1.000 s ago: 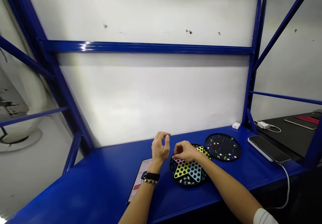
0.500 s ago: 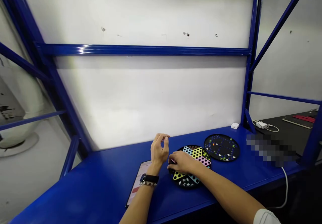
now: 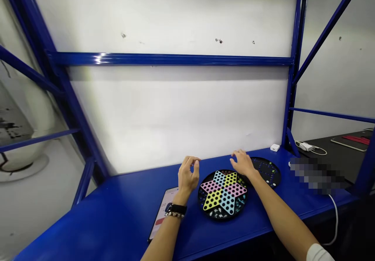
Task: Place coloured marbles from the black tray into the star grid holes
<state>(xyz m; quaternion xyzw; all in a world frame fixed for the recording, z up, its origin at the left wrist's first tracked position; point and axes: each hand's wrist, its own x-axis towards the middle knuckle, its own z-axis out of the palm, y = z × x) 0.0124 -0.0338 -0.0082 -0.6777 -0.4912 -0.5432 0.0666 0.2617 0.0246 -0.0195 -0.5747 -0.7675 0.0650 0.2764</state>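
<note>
A round black Chinese checkers board (image 3: 223,193) with a star of pink, yellow, blue and green points lies on the blue shelf (image 3: 123,214). My left hand (image 3: 188,176) hovers at its left edge, raised, with thumb and fingertips pinched together; whether anything is in the pinch is too small to see. A watch and bracelet sit on that wrist. My right hand (image 3: 242,162) is between the board's far edge and a second round black tray (image 3: 268,170) dotted with small marbles, fingers loosely spread, holding nothing visible.
A phone (image 3: 164,213) with a lit screen lies under my left forearm. A small white charger (image 3: 274,147) sits by the blue upright. Right of it are a blurred object with a white cable, and a dark table with a tablet (image 3: 348,143). White wall behind.
My right hand lifted off the left part of the star board and moved right and away to the gap beside the marble tray. The left hand stayed raised and pinched.
</note>
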